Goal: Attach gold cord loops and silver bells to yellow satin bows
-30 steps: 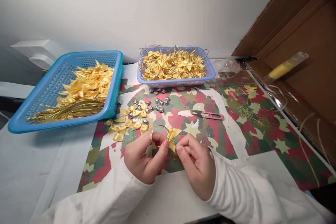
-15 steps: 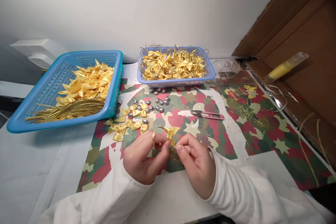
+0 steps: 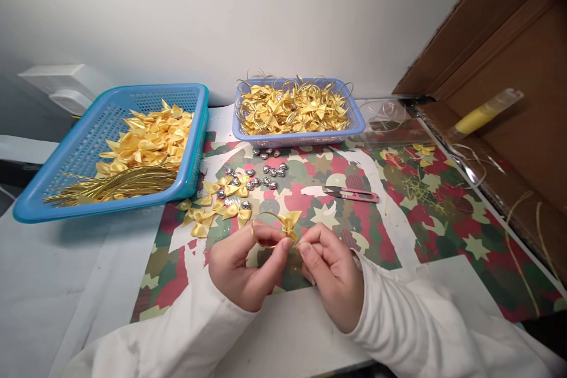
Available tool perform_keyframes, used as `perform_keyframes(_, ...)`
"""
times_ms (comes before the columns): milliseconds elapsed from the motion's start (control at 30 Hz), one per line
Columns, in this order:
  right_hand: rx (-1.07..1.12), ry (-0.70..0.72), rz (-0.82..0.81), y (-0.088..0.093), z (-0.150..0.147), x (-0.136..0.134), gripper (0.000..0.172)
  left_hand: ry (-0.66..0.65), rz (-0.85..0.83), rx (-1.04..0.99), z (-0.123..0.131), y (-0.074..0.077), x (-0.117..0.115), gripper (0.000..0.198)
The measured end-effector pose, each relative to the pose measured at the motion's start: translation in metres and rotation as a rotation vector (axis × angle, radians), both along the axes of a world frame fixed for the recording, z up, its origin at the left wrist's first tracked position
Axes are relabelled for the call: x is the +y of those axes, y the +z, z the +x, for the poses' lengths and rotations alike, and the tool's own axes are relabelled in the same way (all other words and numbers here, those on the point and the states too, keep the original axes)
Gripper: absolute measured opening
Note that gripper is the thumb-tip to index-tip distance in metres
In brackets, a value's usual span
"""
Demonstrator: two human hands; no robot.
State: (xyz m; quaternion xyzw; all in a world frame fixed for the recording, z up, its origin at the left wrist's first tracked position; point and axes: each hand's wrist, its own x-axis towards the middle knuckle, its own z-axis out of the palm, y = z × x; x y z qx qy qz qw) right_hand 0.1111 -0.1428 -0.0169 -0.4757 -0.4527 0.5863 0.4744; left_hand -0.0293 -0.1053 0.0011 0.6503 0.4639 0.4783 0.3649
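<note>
My left hand (image 3: 243,266) and my right hand (image 3: 331,271) meet at the near edge of the table, fingertips pinched together on a small yellow satin bow (image 3: 290,223) tied to a gold cord loop (image 3: 264,229). The loop curls over my left fingers. Just beyond the hands lie a few loose yellow bows (image 3: 208,207) and several silver heart beads (image 3: 261,176) on the patterned paper mat (image 3: 398,218).
A large blue basket (image 3: 88,147) at the left holds yellow bows and gold cords. A smaller blue basket (image 3: 299,109) at the back holds finished bows with loops. Pink thread snips (image 3: 352,194) lie right of the beads. A cardboard box (image 3: 509,71) stands at the right.
The bow and loop have turned slightly between my fingertips and the loop now lies flatter over my left fingers. Both hands stay in the same place.
</note>
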Motion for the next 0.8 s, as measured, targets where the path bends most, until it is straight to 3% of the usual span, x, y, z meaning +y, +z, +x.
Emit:
perform_keyframes(133,-0.020,-0.005,0.009,0.001,0.000,0.000,0.026,-0.002,-0.013,-0.044,0.001,0.002,0.000,0.008)
perform_keyframes(467,-0.019,0.008,0.039,0.003,0.001,0.000,0.024,0.038,-0.241,-0.220,0.006,0.003,-0.002,0.010)
perform_keyframes(800,-0.106,0.031,0.055,0.014,0.004,0.003,0.022,-0.001,-0.199,-0.150,0.001,0.003,-0.001,0.013)
